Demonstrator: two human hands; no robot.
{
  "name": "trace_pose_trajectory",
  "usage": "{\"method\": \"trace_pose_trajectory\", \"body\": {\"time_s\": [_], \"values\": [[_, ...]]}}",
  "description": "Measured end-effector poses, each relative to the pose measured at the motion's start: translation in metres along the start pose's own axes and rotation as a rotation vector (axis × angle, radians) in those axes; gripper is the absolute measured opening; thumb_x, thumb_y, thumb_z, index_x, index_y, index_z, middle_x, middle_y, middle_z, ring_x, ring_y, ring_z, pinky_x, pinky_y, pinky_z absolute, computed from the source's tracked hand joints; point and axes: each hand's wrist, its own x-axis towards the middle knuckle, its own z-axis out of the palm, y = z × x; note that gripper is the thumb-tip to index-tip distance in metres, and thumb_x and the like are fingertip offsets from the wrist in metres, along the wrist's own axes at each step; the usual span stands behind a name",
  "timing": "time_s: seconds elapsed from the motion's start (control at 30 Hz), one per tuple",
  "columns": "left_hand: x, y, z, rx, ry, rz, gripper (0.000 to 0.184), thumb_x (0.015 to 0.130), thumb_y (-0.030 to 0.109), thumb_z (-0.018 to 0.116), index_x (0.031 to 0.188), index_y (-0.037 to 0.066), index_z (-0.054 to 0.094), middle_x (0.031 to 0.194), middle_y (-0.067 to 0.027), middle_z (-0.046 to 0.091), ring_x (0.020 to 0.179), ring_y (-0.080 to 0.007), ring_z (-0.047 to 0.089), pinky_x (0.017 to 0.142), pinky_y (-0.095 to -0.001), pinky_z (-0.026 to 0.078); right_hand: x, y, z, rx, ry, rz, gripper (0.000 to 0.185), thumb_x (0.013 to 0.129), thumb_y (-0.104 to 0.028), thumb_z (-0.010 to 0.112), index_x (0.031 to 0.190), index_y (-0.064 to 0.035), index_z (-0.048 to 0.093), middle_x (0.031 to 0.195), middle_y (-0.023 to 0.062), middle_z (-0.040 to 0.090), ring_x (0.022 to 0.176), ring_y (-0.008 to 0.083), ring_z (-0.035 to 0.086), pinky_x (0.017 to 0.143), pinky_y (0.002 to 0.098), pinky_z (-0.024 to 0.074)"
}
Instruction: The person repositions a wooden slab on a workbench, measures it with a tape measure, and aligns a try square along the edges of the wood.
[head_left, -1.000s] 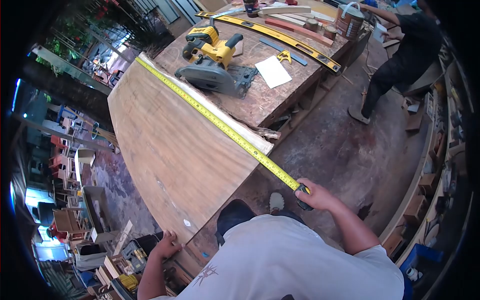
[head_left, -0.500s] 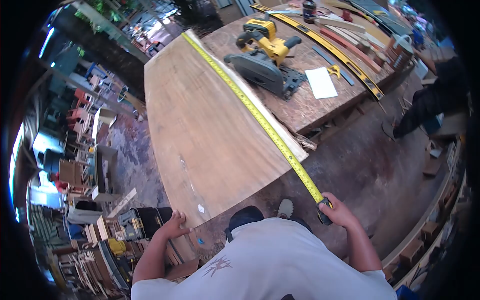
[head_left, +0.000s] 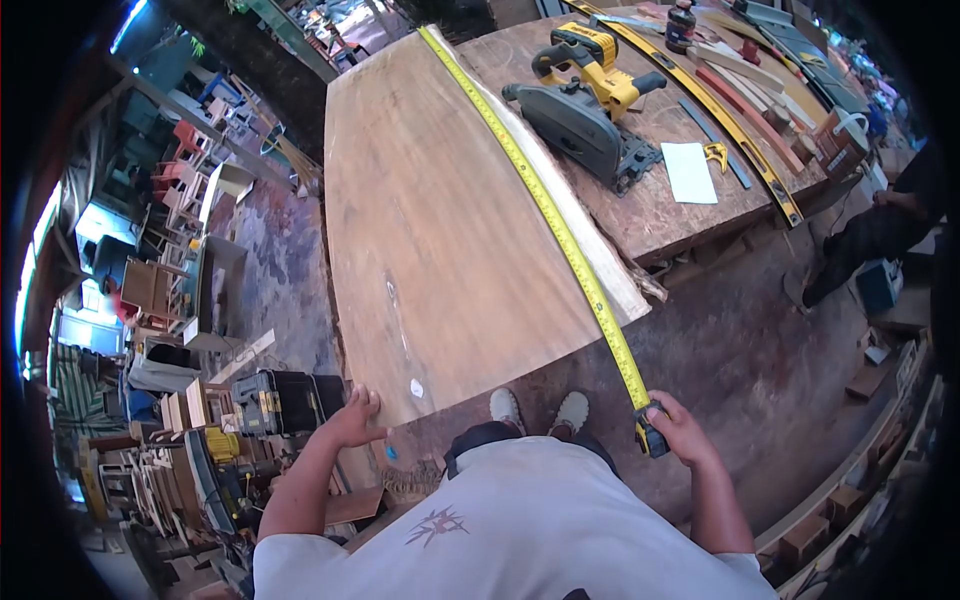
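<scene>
A wide wooden slab with a pale live edge lies before me. My right hand is closed around the case of a tape measure beyond the slab's near right corner. Its yellow blade runs along the slab's right side to the far end. At the near left corner, my left hand rests on the edge with its fingers apart, holding nothing. To the right of the slab a yellow and black circular saw stands on the workbench.
On the bench are a white paper, a long yellow level, wood strips and a can. Another person in dark clothes is at the right. A black toolbox and wood pieces lie at the left.
The view has swung right, so the slab and bench appear shifted and more upright. Both my hands keep their places at the slab corner and on the tape measure. Both shoes now show.
</scene>
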Motion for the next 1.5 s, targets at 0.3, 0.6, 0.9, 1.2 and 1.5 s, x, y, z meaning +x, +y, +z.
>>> {"method": "trace_pose_trajectory", "body": {"time_s": [0.3, 0.6, 0.9, 1.2, 1.5], "values": [[0.024, 0.079, -0.052, -0.232, 0.356, -0.056, 0.075, 0.084, 0.053, 0.062, 0.131, -0.005, 0.050, 0.116, -0.0277, 0.061, 0.105, -0.0364, 0.064, 0.095, -0.0399, 0.048, -0.007, 0.007, 0.057, 0.098, -0.019, -0.048, 0.039, 0.094, -0.017, 0.053, 0.129, -0.0018, 0.050, 0.106, 0.0059, 0.060, 0.094, 0.0126, 0.059, 0.084, 0.0275, 0.0480], [0.095, 0.148, -0.062, -1.715, 0.299, 0.424, 0.057, 0.102, 0.031, 0.044, 0.148, 0.003, 0.024, 0.129, -0.0206, 0.053, 0.117, -0.0297, 0.054, 0.101, -0.0413, 0.042, 0.006, -0.037, 0.182, -0.055, -0.053, -0.183, 0.040, 0.089, -0.019, 0.056, 0.126, -0.0059, 0.054, 0.110, 0.0067, 0.060, 0.102, 0.0138, 0.055, 0.089, 0.0298, 0.0448], [0.078, 0.082, -0.058, -1.884, 0.360, 0.411, 0.026, 0.104, 0.028, 0.037, 0.107, 0.003, 0.046, 0.087, -0.0146, 0.061, 0.086, -0.0274, 0.062, 0.086, -0.0396, 0.049, 0.059, -0.076, 0.304, -0.138, -0.085, -0.301, 0.055, 0.085, -0.028, 0.058, 0.135, -0.0070, 0.047, 0.111, 0.0118, 0.060, 0.097, 0.0186, 0.058, 0.086, 0.0311, 0.0469], [0.067, 0.052, -0.037, -1.922, 0.416, 0.438, 0.026, 0.104, 0.028, 0.039, 0.106, 0.003, 0.046, 0.088, -0.0141, 0.061, 0.084, -0.0247, 0.061, 0.084, -0.0388, 0.050, 0.101, -0.084, 0.372, -0.035, -0.088, -0.305, 0.071, 0.083, -0.028, 0.056, 0.145, -0.0027, 0.031, 0.119, 0.0175, 0.056, 0.106, 0.0229, 0.056, 0.086, 0.0325, 0.0461], [0.062, 0.057, -0.033, -1.664, 0.614, 0.461, 0.024, 0.103, 0.025, 0.042, 0.095, 0.004, 0.049, 0.081, -0.0116, 0.062, 0.076, -0.0206, 0.060, 0.074, -0.0342, 0.050, 0.105, -0.106, 0.380, 0.137, -0.181, -0.397, 0.078, 0.090, -0.020, 0.056, 0.149, 0.0047, 0.012, 0.145, 0.0157, 0.037, 0.138, 0.0230, 0.029, 0.114, 0.0312, 0.0220]]}}
